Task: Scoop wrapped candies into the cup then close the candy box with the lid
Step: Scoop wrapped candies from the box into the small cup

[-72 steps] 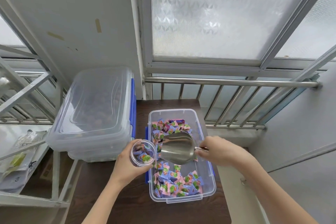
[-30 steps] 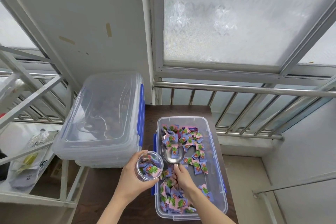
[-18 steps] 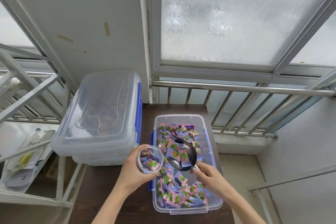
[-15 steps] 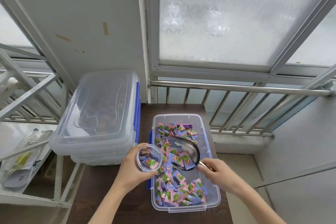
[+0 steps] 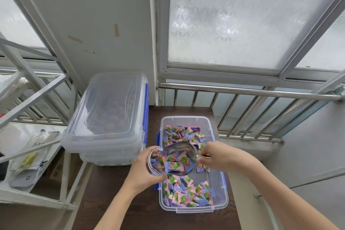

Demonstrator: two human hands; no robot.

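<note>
A clear candy box (image 5: 186, 119) with blue latches lies open on the dark table, holding several pink and blue wrapped candies (image 5: 188, 195). My left hand (image 5: 143, 172) grips a clear plastic cup (image 5: 154, 162), tilted towards the box at its left rim and partly filled with candies. My right hand (image 5: 222, 157) holds the handle of a metal scoop (image 5: 179, 150). The scoop is loaded with candies and its mouth touches the cup's opening. A clear lid (image 5: 104, 106) lies on the stacked boxes to the left.
Stacked clear boxes (image 5: 110, 151) with brown contents stand left of the candy box. A dark wooden table (image 5: 115, 201) carries everything. A steel railing (image 5: 248, 91) runs behind it, and a white metal rack (image 5: 37, 147) with bags stands at the left.
My right hand dug the scoop into the candies, lifted it full and swung it left against the cup's mouth. The cup stayed in my left hand at the box's left rim.
</note>
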